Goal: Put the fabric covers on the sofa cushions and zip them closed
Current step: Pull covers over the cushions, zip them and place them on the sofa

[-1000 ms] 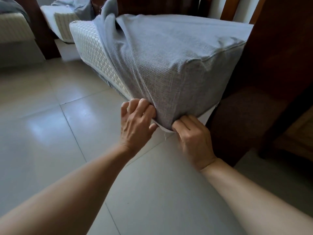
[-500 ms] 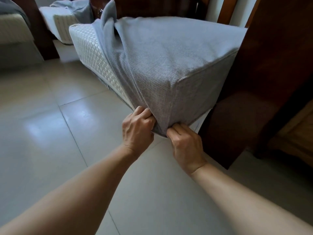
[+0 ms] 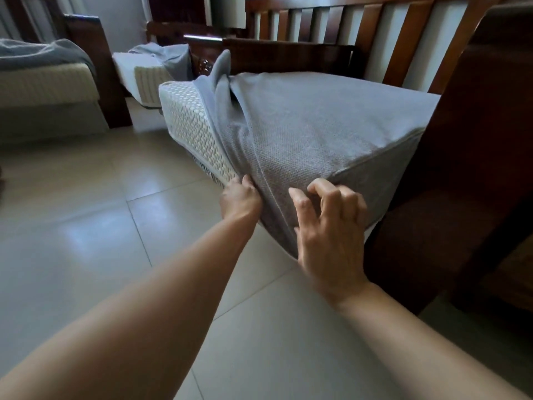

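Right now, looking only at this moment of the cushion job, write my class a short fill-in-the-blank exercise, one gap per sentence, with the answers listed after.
1. The fabric cover on the cushion is ____ in colour.
2. The left hand grips the cover's edge beside the bare ____ foam cushion.
3. The right hand, fingers spread, rests against the cushion's near ____.
4. The cushion sits on a ____ sofa frame.

Missing words: grey; white; corner; wooden

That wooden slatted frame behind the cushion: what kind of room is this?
Most likely a home living room: a wooden sofa frame with slats, a half-covered seat cushion and a pale tiled floor.
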`<state>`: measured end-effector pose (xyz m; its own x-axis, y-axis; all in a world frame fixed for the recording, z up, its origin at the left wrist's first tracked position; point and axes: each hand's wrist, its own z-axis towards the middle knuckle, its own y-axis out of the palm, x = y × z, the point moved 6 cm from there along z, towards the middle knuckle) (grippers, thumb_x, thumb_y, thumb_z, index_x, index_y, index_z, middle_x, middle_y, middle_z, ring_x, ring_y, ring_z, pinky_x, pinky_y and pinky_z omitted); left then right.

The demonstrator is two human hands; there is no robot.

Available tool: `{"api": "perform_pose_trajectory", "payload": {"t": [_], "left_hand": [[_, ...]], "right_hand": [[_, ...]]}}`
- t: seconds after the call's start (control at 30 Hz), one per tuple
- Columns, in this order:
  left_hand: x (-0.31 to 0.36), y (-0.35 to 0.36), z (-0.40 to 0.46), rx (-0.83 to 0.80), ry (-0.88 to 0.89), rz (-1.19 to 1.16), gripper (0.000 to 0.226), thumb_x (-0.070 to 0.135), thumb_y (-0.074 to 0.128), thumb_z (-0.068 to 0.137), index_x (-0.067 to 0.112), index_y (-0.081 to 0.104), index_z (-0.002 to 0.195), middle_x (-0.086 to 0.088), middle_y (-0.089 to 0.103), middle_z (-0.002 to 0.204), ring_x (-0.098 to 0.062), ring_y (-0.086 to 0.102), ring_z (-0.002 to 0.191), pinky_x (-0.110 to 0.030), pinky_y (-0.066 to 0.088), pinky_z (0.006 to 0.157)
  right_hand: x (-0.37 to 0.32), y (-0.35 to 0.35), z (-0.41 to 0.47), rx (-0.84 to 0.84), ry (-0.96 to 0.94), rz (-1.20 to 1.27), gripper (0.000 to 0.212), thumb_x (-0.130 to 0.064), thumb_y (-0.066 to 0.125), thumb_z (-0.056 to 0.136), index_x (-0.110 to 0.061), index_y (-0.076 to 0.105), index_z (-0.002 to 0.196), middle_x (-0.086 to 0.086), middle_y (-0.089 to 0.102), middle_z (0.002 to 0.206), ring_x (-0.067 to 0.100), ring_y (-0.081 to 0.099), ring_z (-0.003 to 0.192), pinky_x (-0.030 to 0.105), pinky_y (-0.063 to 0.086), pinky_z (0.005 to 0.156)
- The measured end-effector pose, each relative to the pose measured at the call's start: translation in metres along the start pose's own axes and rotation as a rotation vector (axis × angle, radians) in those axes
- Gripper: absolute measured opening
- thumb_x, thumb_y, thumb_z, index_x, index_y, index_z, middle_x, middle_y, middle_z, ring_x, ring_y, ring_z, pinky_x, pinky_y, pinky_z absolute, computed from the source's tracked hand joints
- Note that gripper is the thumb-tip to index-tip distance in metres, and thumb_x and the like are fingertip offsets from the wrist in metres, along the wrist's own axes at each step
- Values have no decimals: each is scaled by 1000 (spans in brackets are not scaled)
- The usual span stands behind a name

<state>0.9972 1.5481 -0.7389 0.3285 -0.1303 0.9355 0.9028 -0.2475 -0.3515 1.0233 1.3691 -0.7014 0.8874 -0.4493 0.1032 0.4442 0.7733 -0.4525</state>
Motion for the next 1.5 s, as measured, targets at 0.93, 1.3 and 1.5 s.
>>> {"api": "perform_pose_trajectory", "payload": {"t": [0.93,1.3,1.5], "left_hand": [[84,-45,-14,-417,203,673,81,-4,44,80,40,18,143,6,1,155,-21,25,137,-41,40,99],[106,-62,36,-993,179,892,75,7,45,87,25,9,150,2,11,155,-26,23,138,-42,32,109],[117,-60,92,-938,243,925,79,12,53,86,18,5,149,-4,28,144,-27,32,130,-43,38,103]], "right_hand": [[-8,-5,86,-923,91,-16,67,-10,55,65,-5,49,131,25,42,137,41,37,128,52,24,109],[-34,33,141,-1627,249,112,83,-26,57,88,-21,1,150,10,-15,156,30,-10,144,40,8,116],[-38,81,165,-1606,291,207,84,-27,56,87,-21,2,150,3,-16,157,27,-12,144,40,7,117]]}}
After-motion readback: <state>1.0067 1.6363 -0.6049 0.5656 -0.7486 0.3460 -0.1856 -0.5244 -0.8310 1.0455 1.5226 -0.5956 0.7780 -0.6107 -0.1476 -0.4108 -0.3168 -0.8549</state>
